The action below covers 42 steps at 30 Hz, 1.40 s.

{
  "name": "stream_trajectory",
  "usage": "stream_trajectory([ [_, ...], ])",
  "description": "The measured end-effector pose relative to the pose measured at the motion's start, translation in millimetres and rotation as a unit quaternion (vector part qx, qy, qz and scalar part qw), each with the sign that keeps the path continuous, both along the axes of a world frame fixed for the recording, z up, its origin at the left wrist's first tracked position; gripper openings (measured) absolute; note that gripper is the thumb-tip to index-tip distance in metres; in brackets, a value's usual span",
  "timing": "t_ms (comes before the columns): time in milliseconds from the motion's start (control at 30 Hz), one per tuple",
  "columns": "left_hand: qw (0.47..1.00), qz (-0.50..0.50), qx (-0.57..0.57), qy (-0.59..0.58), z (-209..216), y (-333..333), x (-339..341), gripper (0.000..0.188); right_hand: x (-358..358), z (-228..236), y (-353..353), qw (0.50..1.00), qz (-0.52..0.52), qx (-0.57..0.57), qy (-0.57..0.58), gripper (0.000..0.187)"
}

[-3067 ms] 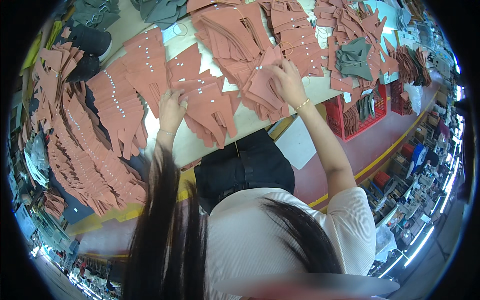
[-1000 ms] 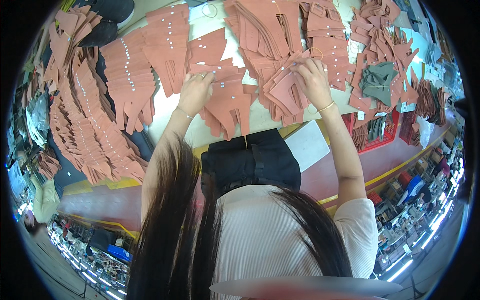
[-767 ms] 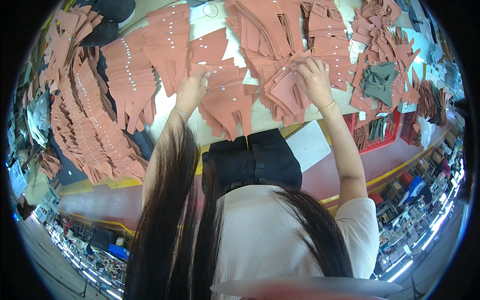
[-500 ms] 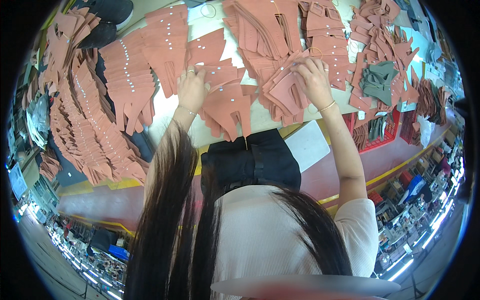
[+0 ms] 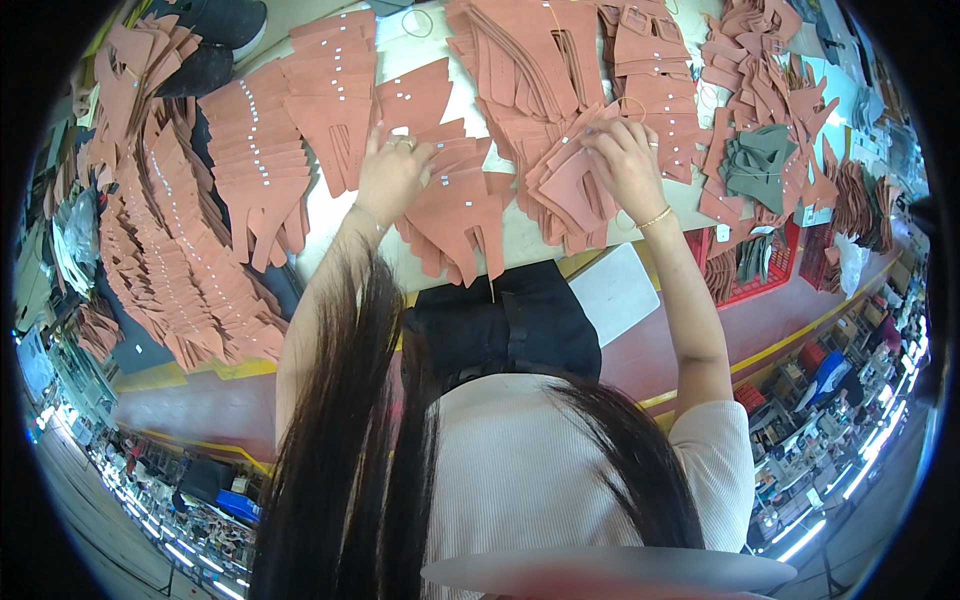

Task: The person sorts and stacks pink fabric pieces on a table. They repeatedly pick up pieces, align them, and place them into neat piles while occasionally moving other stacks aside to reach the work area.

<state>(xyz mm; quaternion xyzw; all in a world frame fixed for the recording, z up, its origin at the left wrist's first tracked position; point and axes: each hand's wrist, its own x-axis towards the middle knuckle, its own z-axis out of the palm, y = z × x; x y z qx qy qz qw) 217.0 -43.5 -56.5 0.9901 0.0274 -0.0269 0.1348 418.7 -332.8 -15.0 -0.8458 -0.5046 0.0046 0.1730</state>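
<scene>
My left hand is over the left edge of a fanned stack of salmon-coloured cut pieces marked with small white labels. Its fingers are apart, one pointing away from me, and nothing shows in its grasp. My right hand bends over another stack of the same flat leather-like pieces. Its fingertips close on the upper edge of a top piece, and the back of the hand partly hides that grip. Slots and pointed tabs are cut into the pieces.
Long overlapping rows of labelled pieces cover the table's left side. Taller bundles lie at the back. Dark green pieces rest on salmon ones at the right, above a red basket. A white board sits beside my lap.
My left hand has drawn slightly back from the labelled stack, and its fingers have spread. My right hand stays almost in place on its stack.
</scene>
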Motion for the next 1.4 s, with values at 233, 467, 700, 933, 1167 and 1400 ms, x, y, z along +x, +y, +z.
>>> stream_trajectory([
  [233,0.995,0.028,-0.089,0.027,29.0,-35.0,-35.7,0.027,0.2,-2.9,-3.0,1.0,-0.008,-0.008,-0.002,0.014],
  [467,0.986,0.089,-0.127,0.064,32.3,-28.7,-33.1,0.044,2.0,-0.3,-0.9,1.0,0.002,-0.015,-0.003,0.012],
  [700,0.901,0.278,-0.333,0.006,-14.7,26.6,-15.8,0.061,0.8,0.4,-0.9,1.0,-0.001,-0.015,0.0,0.011],
  [933,0.677,0.451,-0.58,0.048,-10.9,24.8,-35.9,0.068,-1.5,0.8,-4.5,0.999,-0.012,-0.032,-0.006,0.01],
  [1167,0.711,0.466,-0.526,0.011,-27.6,-11.2,-70.8,0.07,-1.6,1.7,-4.4,0.999,-0.01,-0.036,-0.014,0.012],
  [1400,0.652,0.58,-0.484,-0.064,-24.7,-43.6,-95.9,0.064,-3.3,0.6,-1.9,1.0,-0.005,-0.017,-0.025,0.015],
])
